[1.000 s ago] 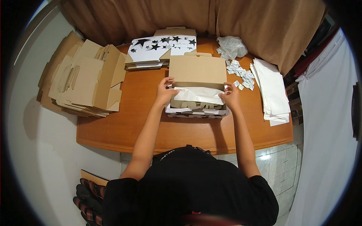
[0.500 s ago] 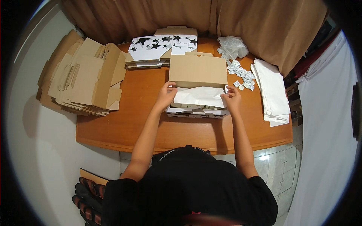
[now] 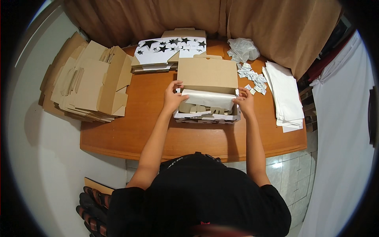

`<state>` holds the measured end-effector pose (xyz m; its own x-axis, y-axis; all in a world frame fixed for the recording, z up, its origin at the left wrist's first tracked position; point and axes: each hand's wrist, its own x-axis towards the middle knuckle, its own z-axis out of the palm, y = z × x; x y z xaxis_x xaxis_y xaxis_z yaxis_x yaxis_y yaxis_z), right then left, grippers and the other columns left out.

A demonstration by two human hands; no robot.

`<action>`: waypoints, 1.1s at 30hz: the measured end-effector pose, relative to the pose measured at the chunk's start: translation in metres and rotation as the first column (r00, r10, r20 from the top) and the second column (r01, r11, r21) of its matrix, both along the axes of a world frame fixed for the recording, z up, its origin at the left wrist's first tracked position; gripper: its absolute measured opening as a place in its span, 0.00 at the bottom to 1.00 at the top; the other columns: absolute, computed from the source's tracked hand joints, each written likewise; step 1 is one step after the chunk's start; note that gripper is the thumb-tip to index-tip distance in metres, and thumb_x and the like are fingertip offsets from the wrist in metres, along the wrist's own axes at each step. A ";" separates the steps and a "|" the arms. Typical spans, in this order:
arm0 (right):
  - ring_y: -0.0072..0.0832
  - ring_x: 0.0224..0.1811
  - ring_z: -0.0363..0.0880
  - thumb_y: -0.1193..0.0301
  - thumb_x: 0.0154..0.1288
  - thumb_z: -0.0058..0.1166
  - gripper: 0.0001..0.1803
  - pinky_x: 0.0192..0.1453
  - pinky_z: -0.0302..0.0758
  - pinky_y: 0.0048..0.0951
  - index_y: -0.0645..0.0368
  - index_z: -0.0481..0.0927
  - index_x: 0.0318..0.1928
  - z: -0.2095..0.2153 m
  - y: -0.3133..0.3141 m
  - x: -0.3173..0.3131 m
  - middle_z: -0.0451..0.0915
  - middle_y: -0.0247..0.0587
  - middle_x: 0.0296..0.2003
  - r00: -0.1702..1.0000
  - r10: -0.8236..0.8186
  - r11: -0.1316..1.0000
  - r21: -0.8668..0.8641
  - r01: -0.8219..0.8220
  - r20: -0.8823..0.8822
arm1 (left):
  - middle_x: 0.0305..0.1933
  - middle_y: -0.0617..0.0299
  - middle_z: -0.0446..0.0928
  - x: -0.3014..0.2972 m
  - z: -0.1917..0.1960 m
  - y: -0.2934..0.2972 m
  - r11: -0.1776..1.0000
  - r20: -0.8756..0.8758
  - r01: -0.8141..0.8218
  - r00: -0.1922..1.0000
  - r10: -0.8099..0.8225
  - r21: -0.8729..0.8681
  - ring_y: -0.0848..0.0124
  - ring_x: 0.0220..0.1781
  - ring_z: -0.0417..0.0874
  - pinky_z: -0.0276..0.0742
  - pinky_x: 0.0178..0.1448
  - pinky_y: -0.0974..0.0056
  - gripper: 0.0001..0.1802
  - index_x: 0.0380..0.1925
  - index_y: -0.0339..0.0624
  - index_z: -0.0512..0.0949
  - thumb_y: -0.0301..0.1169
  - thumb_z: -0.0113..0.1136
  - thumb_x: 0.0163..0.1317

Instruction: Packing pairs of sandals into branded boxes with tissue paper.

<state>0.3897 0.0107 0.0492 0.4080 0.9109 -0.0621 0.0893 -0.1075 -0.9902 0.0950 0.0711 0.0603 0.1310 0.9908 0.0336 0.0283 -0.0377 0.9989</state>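
The left hand (image 3: 172,98), fingers pinched on white paper (image 3: 207,97), and the right hand (image 3: 245,102), pinching its right end, hold the sheet across an open box (image 3: 205,121) at the middle of a wooden table (image 3: 148,98), seen from the head camera. The box's brown lid (image 3: 207,73) stands raised on the far side; beige items (image 3: 197,108) lie inside, near the paper. Folded cardboard (image 3: 89,79) is stacked left, small packets (image 3: 254,77) and white sheets (image 3: 283,94) right, star-patterned cardboard (image 3: 158,57) far.
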 end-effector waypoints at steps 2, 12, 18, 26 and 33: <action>0.20 0.30 0.74 0.88 0.40 0.62 0.32 0.35 0.75 0.21 0.59 0.71 0.50 -0.002 -0.002 0.000 0.66 0.36 0.37 0.998 0.032 0.999 0.018 -0.031 -0.063 | 0.47 0.55 0.71 -0.002 0.002 -0.005 1.000 -0.051 0.015 0.999 -0.013 0.023 0.69 0.39 0.78 0.79 0.38 0.70 0.31 0.47 0.38 0.70 0.11 0.64 0.39; 0.27 0.30 0.76 0.89 0.41 0.56 0.29 0.34 0.77 0.25 0.57 0.74 0.47 0.010 -0.026 -0.011 0.68 0.44 0.38 0.869 0.114 0.993 -0.069 -0.093 0.482 | 0.43 0.56 0.73 -0.011 0.006 -0.035 0.966 -0.526 0.190 0.847 -0.072 0.174 0.68 0.37 0.79 0.76 0.37 0.69 0.24 0.41 0.38 0.75 0.11 0.61 0.40; 0.34 0.34 0.76 0.86 0.43 0.53 0.22 0.37 0.75 0.33 0.57 0.77 0.43 0.011 -0.030 -0.012 0.73 0.45 0.34 0.693 0.187 0.979 -0.076 -0.188 0.696 | 0.42 0.52 0.75 -0.016 -0.008 -0.033 0.896 -0.675 0.399 0.717 -0.173 0.194 0.50 0.41 0.77 0.75 0.45 0.58 0.14 0.38 0.38 0.77 0.17 0.53 0.50; 0.41 0.45 0.76 0.73 0.51 0.54 0.11 0.50 0.67 0.45 0.56 0.80 0.38 0.050 -0.013 -0.026 0.77 0.46 0.36 0.390 0.541 0.839 -0.508 -0.194 0.745 | 0.41 0.61 0.76 0.000 0.019 -0.055 0.870 -0.910 0.461 0.413 -0.037 0.174 0.62 0.50 0.72 0.66 0.52 0.57 0.11 0.35 0.46 0.81 0.36 0.57 0.54; 0.45 0.52 0.69 0.61 0.57 0.56 0.35 0.57 0.65 0.39 0.68 0.59 0.58 -0.023 0.057 0.023 0.69 0.58 0.49 0.693 -0.013 1.000 0.023 -0.005 0.721 | 0.44 0.63 0.75 0.015 0.002 -0.069 0.774 -0.844 0.584 0.522 -0.127 0.244 0.64 0.52 0.70 0.58 0.56 0.56 0.17 0.39 0.46 0.79 0.42 0.62 0.51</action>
